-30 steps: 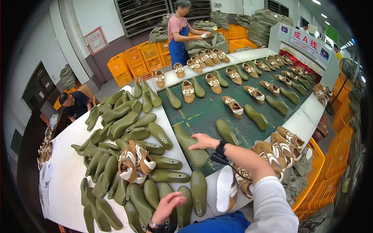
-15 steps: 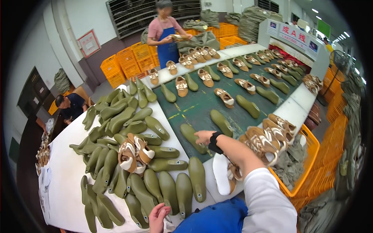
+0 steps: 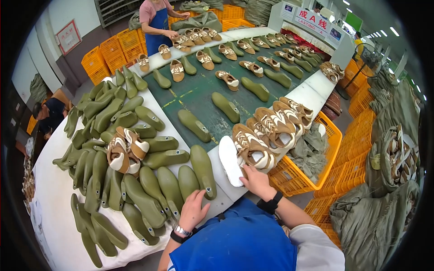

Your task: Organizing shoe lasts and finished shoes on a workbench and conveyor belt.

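My left hand [image 3: 193, 210] is at the near end of a green shoe last [image 3: 203, 170] on the white tabletop. Its fingertips touch or nearly touch the last, with fingers outstretched and thumb apart. My right hand [image 3: 257, 181] grips the heel end of a brown-and-white shoe, whose white sole [image 3: 230, 160] faces left. This shoe stands on its side at the left end of a row of brown sneakers [image 3: 273, 124] along the belt's near edge. Two green lasts, a nearer one [image 3: 194, 125] and one farther right [image 3: 225, 107], lie on the green conveyor belt [image 3: 169, 131].
Many lasts are heaped on the white table [image 3: 54, 180] at left, with brown sneakers [image 3: 127, 151] on top. An orange crate [image 3: 330, 156] holding grey cloth stands at right. Across the belt a person in a blue apron [image 3: 155, 29] handles shoes. Another person [image 3: 47, 113] sits far left.
My right hand has drawn back from the last on the belt to the shoe's heel. My left hand has moved forward to a last's near end. The view has shifted right.
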Available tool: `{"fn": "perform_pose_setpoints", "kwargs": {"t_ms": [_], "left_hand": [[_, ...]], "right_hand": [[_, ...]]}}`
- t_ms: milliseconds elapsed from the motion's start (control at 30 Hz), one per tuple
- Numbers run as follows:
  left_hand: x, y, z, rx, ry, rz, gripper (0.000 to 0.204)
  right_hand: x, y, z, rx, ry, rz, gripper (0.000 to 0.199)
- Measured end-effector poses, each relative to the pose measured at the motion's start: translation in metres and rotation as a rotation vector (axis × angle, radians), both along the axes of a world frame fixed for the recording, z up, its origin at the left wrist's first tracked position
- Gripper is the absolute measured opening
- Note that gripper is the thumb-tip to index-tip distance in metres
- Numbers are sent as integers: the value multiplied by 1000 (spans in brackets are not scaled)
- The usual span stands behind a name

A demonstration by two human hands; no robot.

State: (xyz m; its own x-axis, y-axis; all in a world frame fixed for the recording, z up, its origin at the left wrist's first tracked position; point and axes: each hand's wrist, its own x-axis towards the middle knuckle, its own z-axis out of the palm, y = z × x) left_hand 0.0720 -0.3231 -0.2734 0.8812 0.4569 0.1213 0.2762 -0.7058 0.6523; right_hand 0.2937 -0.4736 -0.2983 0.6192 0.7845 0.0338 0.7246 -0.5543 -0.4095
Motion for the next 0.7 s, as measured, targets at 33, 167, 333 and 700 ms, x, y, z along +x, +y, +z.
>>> {"fn": "perform_pose_setpoints", "kwargs": {"t_ms": [33,167,333,700], "left_hand": [[7,-2,-5,84,1,-38,47],[27,-8,-5,88,192,-77,48],[42,-4,-5,102,134,44,48],[111,15,25,-1513,-558,11,66]], "right_hand": [[-3,0,-5,-68,18,-19,50],[-9,5,-20,-80,60,5,52],[-4,11,2,322,287,156,43],[37,27,118,503,-58,1239,18]]}}
